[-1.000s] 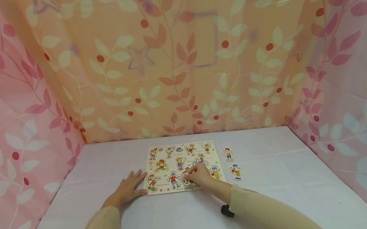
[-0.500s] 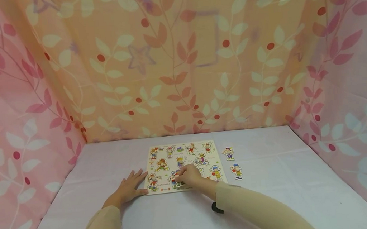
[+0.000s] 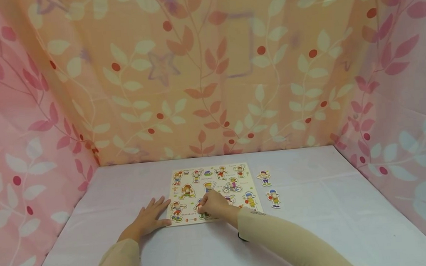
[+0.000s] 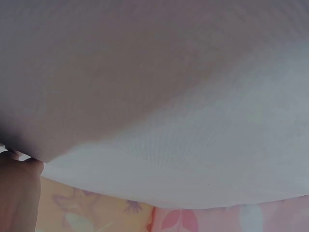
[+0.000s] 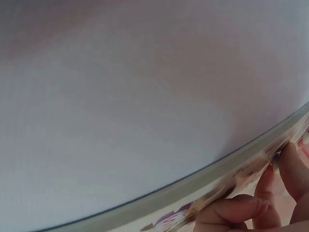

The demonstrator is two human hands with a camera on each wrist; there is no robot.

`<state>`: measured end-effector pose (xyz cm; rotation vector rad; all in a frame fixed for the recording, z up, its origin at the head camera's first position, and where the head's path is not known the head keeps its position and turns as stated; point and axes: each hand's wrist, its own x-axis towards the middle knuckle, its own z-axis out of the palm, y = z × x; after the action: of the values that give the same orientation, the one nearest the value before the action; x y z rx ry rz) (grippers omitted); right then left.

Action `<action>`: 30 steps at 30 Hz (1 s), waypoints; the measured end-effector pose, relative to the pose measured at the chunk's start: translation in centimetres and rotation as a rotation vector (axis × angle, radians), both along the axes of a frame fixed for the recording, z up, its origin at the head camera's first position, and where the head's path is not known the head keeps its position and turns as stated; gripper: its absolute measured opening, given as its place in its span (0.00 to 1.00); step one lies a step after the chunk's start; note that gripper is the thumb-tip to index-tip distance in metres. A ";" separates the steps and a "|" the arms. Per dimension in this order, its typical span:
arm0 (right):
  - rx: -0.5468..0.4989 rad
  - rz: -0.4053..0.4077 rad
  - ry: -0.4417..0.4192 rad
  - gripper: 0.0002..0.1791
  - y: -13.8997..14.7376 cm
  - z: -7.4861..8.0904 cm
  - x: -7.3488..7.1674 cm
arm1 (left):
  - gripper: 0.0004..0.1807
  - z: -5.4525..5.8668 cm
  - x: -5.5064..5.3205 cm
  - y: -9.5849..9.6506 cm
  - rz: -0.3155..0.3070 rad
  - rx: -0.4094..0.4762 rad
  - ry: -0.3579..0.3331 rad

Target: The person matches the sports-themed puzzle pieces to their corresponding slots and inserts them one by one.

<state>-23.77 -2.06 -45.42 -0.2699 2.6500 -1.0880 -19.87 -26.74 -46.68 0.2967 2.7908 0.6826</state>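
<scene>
A white puzzle board (image 3: 190, 223) printed with sports figures lies flat on the table. My left hand (image 3: 144, 218) rests at the board's left edge, fingers spread, thumb near the lower left corner. My right hand (image 3: 216, 203) is over the board's bottom row. Between thumb and fingertips it pinches a child-figure puzzle piece (image 3: 203, 214), mostly covered by the fingers. In the right wrist view, the fingers (image 5: 292, 169) of that hand meet on something small and dark above the board's edge. The left wrist view catches only part of the left hand (image 4: 19, 188).
Two loose figure puzzle pieces lie right of the board: one with a yellow-and-purple outfit (image 3: 265, 178), the other with a blue cap and a ball (image 3: 273, 199). A white cloth covers the table (image 3: 318, 225). Floral curtains (image 3: 202, 88) enclose the back and sides.
My right hand has moved left along the bottom row with the puzzle piece, from right of the roller-skating figure to its spot. The left hand stays in place.
</scene>
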 end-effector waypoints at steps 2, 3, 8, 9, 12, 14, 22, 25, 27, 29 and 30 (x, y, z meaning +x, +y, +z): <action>-0.020 -0.006 -0.012 0.11 0.1 0.0 0.0 | 0.45 0.1 -0.1 0.0 -0.004 0.001 0.001; -0.034 -0.008 -0.022 0.10 0.2 0.0 0.0 | 0.45 0.1 -0.1 0.0 -0.008 -0.001 0.002; -0.116 -0.004 -0.052 0.09 1.3 0.7 0.3 | 0.45 0.0 -0.1 0.0 -0.016 0.000 0.007; -0.128 -0.004 -0.054 0.09 1.6 1.0 0.4 | 0.45 -0.1 -0.1 -0.1 -0.018 -0.002 0.009; -0.154 -0.010 -0.056 0.12 2.9 2.0 0.6 | 0.45 -0.1 -0.1 -0.1 -0.022 -0.005 0.013; -0.161 -0.018 -0.053 0.12 3.8 2.6 0.6 | 0.45 -0.1 -0.1 -0.2 -0.022 -0.005 0.015; -0.221 -0.073 -0.027 0.13 7.9 4.5 0.5 | 0.46 0.1 0.0 -0.1 -0.031 0.008 0.019; -0.251 -0.097 -0.032 0.12 9.2 5.1 0.4 | 0.46 0.1 0.0 -0.2 -0.033 0.005 0.024; -0.262 -0.106 -0.029 0.11 10.1 5.5 0.4 | 0.46 0.1 0.0 -0.2 -0.034 0.004 0.029; -0.262 -0.121 -0.027 0.11 11.0 5.9 0.4 | 0.46 0.0 0.0 -0.3 -0.036 0.007 0.033; -0.259 -0.128 -0.024 0.11 11.4 6.1 0.4 | 0.46 0.0 0.0 -0.2 -0.037 0.008 0.034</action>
<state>-23.32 9.36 -39.34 -0.1365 2.5325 -1.4675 -19.89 -26.98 -46.65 0.3638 2.8077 0.6866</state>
